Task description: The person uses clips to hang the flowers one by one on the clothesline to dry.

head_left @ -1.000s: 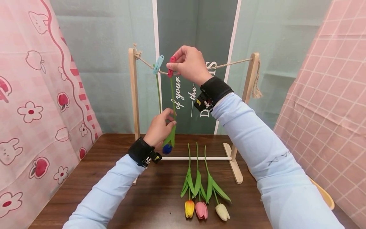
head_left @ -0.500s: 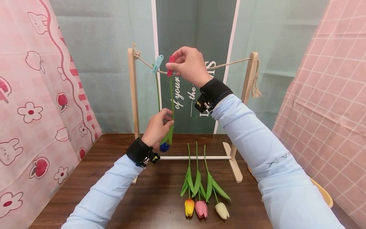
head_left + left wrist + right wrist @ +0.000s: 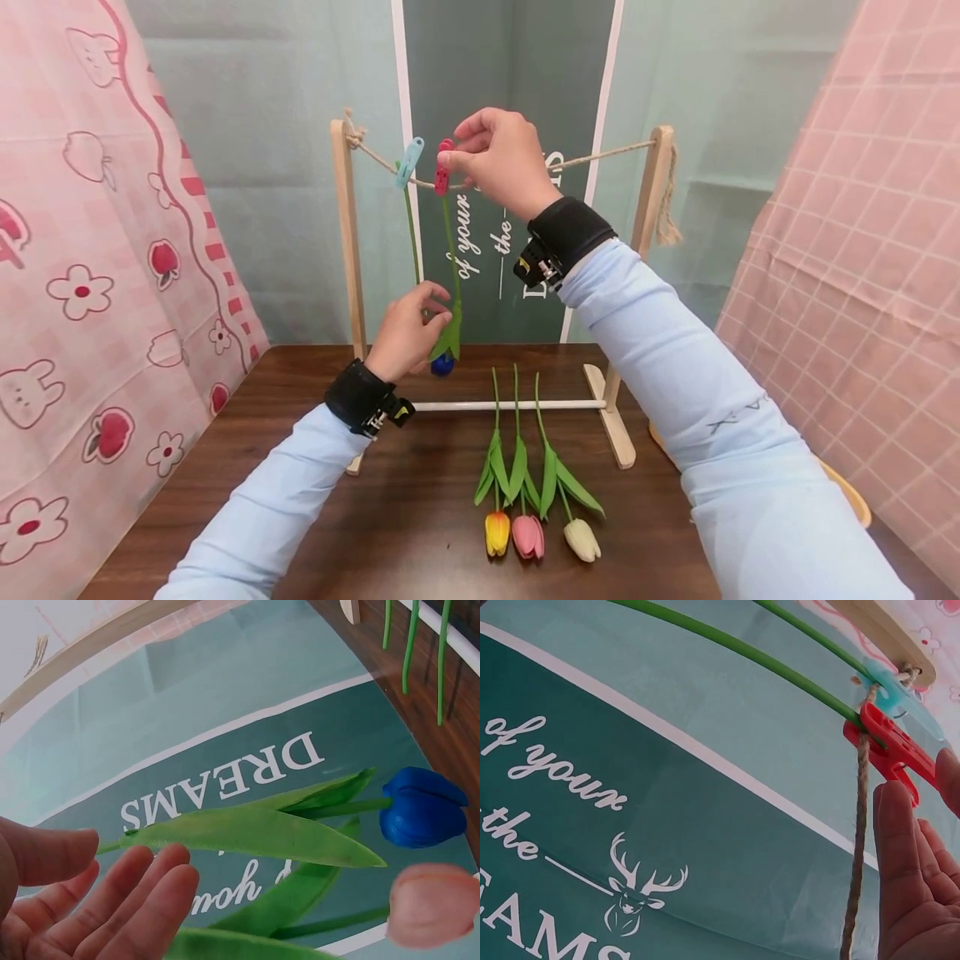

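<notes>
A red clothespin [image 3: 442, 178] clips the stem of a blue tulip [image 3: 424, 807] to a rope [image 3: 859, 840]; the flower hangs head down. My right hand [image 3: 508, 162] is at the clothespin's handles, thumb and fingers spread apart around them. Lower down, my left hand [image 3: 408, 332] is beside the tulip's stem just above the leaves, its fingers loose and parted from the thumb. To the left, a light blue clothespin [image 3: 408, 163] holds a second stem on the rope. Its pink flower [image 3: 433, 906] shows in the left wrist view but is hidden behind my left hand in the head view.
The rope spans two wooden posts [image 3: 347, 242] joined low down by a white rod [image 3: 517, 406]. Yellow [image 3: 497, 533], pink [image 3: 528, 537] and white [image 3: 582, 540] tulips lie on the brown table [image 3: 360, 533]. A yellow rim [image 3: 847, 492] shows beyond my right sleeve.
My right fingers have spread from the red clothespin, which stays on the rope. My left fingers have come off the stem, and the blue tulip has swung slightly right, away from them.
</notes>
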`<state>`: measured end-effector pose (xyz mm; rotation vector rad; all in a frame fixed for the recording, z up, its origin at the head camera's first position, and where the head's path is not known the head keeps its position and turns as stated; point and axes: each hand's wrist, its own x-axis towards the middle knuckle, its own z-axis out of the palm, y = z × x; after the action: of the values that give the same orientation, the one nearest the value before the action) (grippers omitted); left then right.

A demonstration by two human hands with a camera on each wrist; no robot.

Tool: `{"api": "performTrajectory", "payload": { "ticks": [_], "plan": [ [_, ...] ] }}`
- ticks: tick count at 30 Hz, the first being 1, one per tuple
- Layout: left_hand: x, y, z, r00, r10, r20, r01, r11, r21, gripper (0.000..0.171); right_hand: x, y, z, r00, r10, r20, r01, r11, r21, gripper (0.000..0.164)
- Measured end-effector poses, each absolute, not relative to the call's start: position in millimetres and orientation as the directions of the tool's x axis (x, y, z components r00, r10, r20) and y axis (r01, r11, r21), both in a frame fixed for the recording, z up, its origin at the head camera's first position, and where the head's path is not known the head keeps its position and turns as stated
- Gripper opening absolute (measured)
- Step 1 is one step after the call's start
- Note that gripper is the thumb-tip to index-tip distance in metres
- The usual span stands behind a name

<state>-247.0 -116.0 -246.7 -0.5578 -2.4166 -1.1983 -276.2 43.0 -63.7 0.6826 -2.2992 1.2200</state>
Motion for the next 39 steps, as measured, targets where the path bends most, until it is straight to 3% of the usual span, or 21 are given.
{"api": "performTrajectory", "payload": {
  "ticks": [20, 39],
  "plan": [
    [-244.6, -112.5, -254.3, -0.852, 0.227, 0.472, 0.509, 0.573, 0.642, 0.019, -266.2, 61.0, -74.0, -0.767, -0.202, 0.609, -0.616, 0.499, -0.61, 0.034],
    [-233.0, -116.0, -289.1, -0.889, 0.268, 0.371, 0.457, 0.553, 0.697, 0.018, -266.1, 79.6, -122.0, -0.751, -0.271, 0.602, -0.65, 0.465, -0.602, 0.029]
  ]
}}
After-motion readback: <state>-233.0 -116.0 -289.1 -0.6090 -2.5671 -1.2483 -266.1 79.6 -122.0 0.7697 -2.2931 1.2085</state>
